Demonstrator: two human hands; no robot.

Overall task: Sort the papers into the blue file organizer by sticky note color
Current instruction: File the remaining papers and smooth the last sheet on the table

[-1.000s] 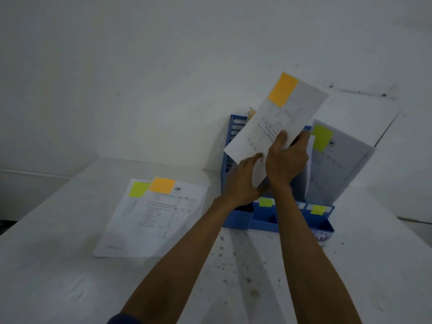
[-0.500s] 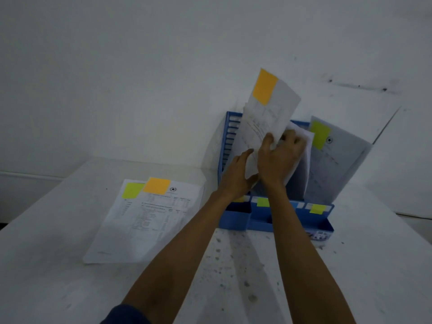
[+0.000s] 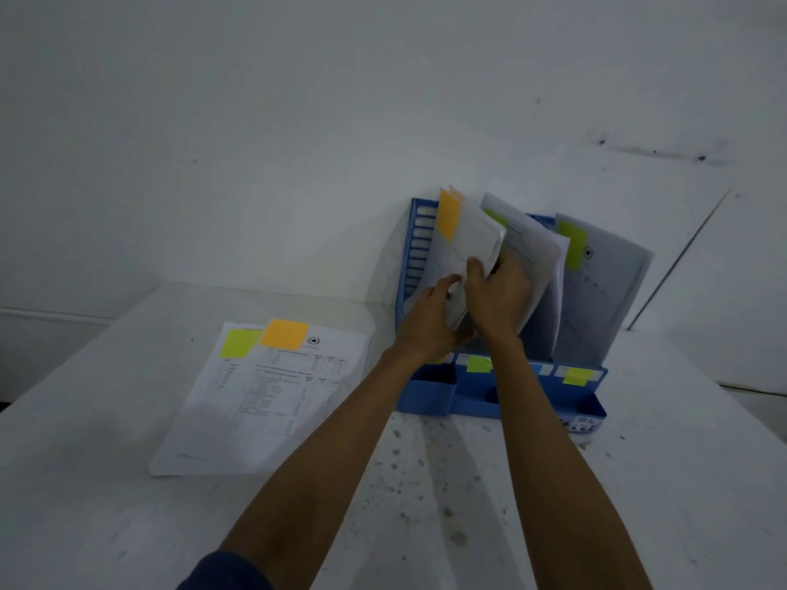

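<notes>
The speckled white tabletop carries loose papers at nine o'clock of the blue file organizer. Farther on, the left grip and right grip both pinch the orange-tagged sheet, which stands in the organizer's nine-o'clock slot. It looks thin and floppy, so it is likely best held low by its edges.

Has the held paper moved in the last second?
Yes. The paper sank into the blue organizer, left slot, its orange note now beside the top rim.
</notes>
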